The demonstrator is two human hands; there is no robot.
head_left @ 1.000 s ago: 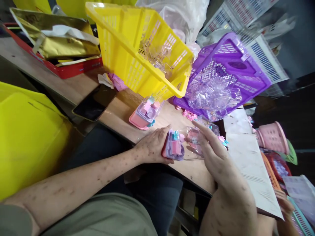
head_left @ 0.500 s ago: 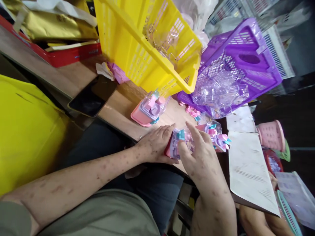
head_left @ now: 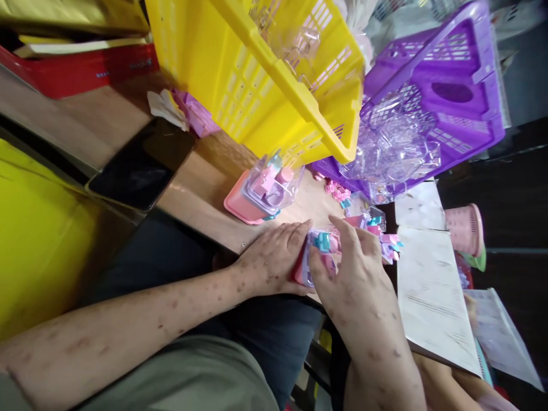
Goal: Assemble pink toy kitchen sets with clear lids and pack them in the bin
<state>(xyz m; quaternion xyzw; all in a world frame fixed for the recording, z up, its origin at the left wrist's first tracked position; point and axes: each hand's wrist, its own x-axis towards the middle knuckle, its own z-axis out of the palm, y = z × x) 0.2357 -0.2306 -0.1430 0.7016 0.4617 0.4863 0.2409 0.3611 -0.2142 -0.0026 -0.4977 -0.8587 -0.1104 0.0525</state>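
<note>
My left hand [head_left: 276,260] is wrapped around the base of a small toy box [head_left: 303,265] with a red-pink bottom and a lilac top. Teal and pink pieces sit on that top under what looks like clear plastic. From the other side, my right hand [head_left: 359,274] grips the box's upper part between thumb and fingers, partly hiding it. A similar toy box [head_left: 248,200] with a clear cover lies tilted on the table to the left. Past my right fingers is another toy set [head_left: 377,225] with pink, lilac and teal pieces.
A yellow basket [head_left: 257,85] and a purple basket [head_left: 466,114] holding clear plastic covers [head_left: 394,142] stand behind. Small pink pieces [head_left: 336,189] lie before them. A phone [head_left: 143,162] rests at left, white sheets [head_left: 432,285] at right. Another person's bare limb [head_left: 440,379] shows lower right.
The view has shifted slightly closer. Both hands stay on the same toy box, and the teal piece on its top now appears turned toward my right hand.
</note>
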